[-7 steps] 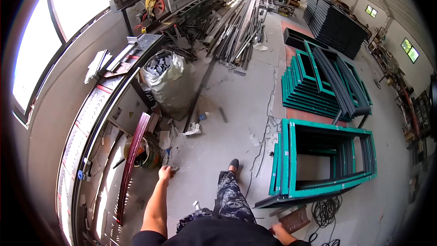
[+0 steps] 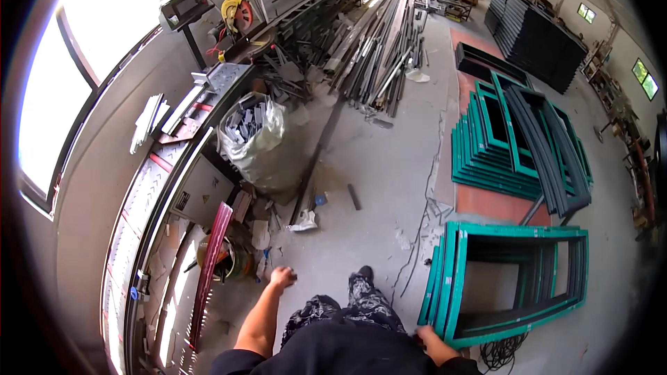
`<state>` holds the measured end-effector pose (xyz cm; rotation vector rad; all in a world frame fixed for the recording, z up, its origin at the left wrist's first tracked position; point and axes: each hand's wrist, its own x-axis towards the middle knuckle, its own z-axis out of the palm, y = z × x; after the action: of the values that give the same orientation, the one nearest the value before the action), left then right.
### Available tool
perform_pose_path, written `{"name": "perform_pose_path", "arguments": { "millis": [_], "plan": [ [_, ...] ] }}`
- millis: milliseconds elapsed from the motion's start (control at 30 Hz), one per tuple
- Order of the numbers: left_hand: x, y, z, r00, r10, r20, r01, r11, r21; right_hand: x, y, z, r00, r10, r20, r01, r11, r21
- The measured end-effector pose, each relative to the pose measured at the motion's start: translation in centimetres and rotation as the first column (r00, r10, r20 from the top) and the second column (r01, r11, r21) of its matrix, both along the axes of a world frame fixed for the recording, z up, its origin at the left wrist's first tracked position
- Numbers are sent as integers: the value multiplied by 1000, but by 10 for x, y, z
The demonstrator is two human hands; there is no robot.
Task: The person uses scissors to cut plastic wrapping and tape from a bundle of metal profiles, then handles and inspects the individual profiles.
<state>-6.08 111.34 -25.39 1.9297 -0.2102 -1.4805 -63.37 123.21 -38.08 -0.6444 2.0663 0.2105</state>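
My left hand (image 2: 283,277) is held out low over the floor, its fingers curled closed. A small dark bit shows at its fingertips, too small to name. Left of it stand a bucket (image 2: 240,262) of scraps and a long dark-red metal profile (image 2: 212,264) leaning upright. My right hand (image 2: 426,337) hangs beside my hip with its fingers curled; whatever it may hold is hidden. Just beyond it, a group of green-edged rectangular frames (image 2: 455,292) stands on edge, and I cannot tell whether the hand touches them.
A long cutting bench (image 2: 156,180) runs along the left wall. A white sack (image 2: 260,160) of metal offcuts stands beside it. Metal bars (image 2: 382,55) lie ahead. Stacked green frames (image 2: 486,146) are at right, and coiled black cable (image 2: 501,353) lies near my right.
My view has shifted as I walk forward: the sack, bench and green frames sit nearer. My right hand is now beside the nearest frames, and the left has swung slightly right in view.
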Motion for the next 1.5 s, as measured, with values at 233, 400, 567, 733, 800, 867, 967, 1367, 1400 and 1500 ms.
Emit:
{"name": "perform_pose_path", "arguments": {
  "millis": [233,400,567,733,800,867,967,1367,1400,1500],
  "plan": [
    [-7,-59,9,964,262,-41,-245,941,233,120,-456,129,918,369,145,-210,762,-612],
    [75,-68,-106,820,545,-174,-407,769,492,212,-625,173,829,385,406,17,709,-705],
    [125,-219,-129,905,397,-151,-306,857,415,230,-670,127,836,465,291,-288,823,-490],
    [147,-473,-14,977,201,-65,-205,977,-56,188,-647,64,781,612,121,-595,789,-154],
    [165,-550,21,982,160,-96,-176,965,-195,192,-644,80,934,283,218,-258,956,-138],
    [181,-609,36,995,96,-7,-94,948,-304,214,-668,111,969,115,221,-114,993,-16],
    [200,-658,12,965,12,262,31,987,-159,216,-719,93,960,76,271,-100,992,74],
    [201,-814,77,463,-566,682,565,781,265,398,-1222,144,841,521,144,-345,722,-600],
    [201,-847,95,551,-482,681,534,831,156,392,-1251,118,852,404,333,-113,763,-637],
    [218,-898,130,677,-360,642,411,908,75,455,-1303,162,740,345,578,65,818,-571]
  ]
}}
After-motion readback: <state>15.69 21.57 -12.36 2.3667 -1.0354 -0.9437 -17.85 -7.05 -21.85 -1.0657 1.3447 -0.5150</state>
